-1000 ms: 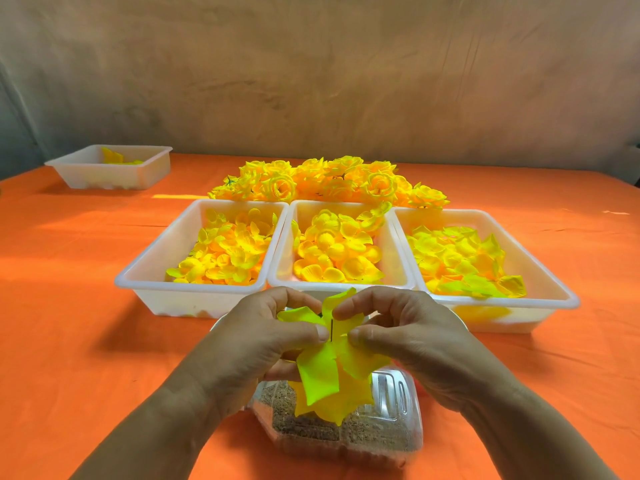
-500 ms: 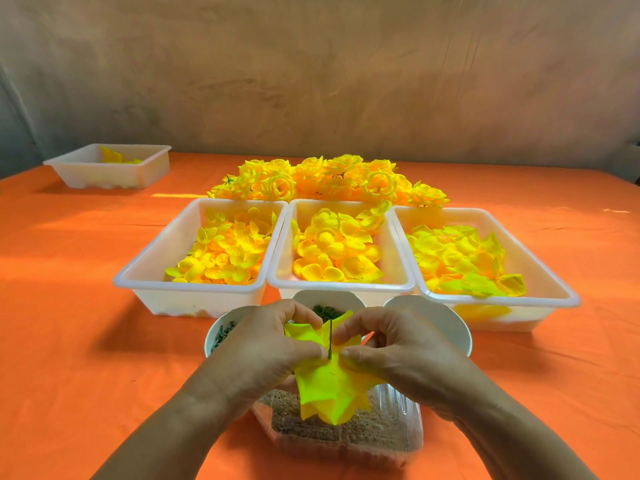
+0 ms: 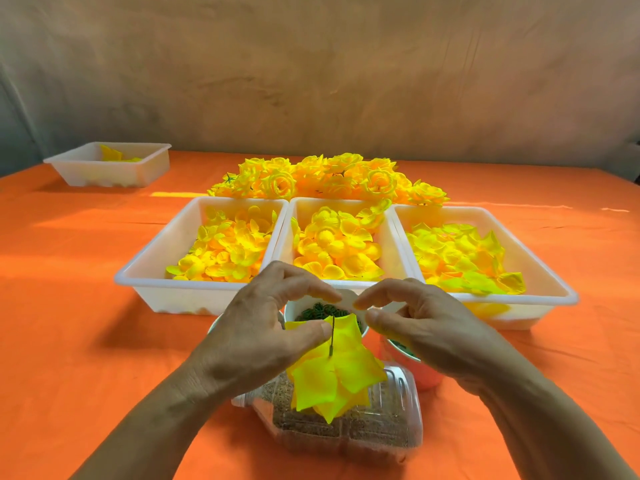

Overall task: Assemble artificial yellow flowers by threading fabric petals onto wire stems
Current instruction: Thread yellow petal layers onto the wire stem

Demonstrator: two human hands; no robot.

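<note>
Just above the clear box (image 3: 381,431), my left hand (image 3: 256,341) pinches the yellow petals (image 3: 336,372) threaded on the wire stem (image 3: 331,336); my right hand (image 3: 426,327) hovers unclenched, touching nothing, hiding most of two cups

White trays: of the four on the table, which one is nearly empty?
The small white tray at the far left, set apart from the others. It holds only a few yellow petals, while the three side-by-side trays are heaped with them.

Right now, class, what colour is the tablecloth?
Orange tablecloth, seen best in the head view.
</note>
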